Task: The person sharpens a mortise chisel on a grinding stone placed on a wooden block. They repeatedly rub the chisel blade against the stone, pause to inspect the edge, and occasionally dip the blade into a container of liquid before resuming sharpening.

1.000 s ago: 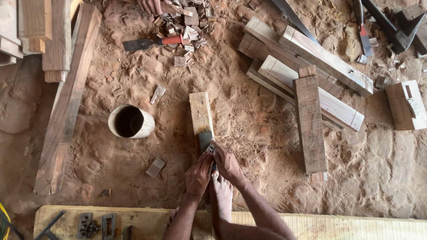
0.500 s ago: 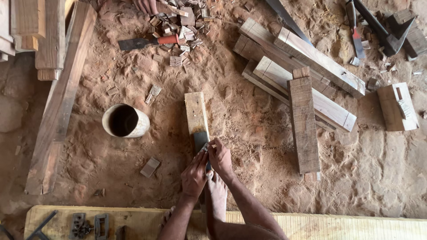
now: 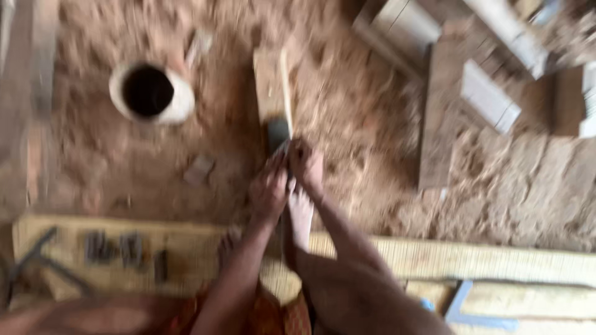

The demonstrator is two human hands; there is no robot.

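1. The left hand (image 3: 268, 189) and right hand (image 3: 306, 166) meet over the near end of a short pale wooden block (image 3: 272, 87) lying on the sawdust-covered floor (image 3: 360, 124).
2. Both press a small dark flat tool (image 3: 278, 131) onto the block; the blur hides their exact grasp.
3. A bare foot (image 3: 300, 214) rests just behind the hands.
4. A round white pot (image 3: 151, 93) stands left of the block.

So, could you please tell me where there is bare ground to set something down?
Bare sawdust ground lies between the white pot and the wooden block, and right of the hands before the upright plank. Upper right is crowded with timber.
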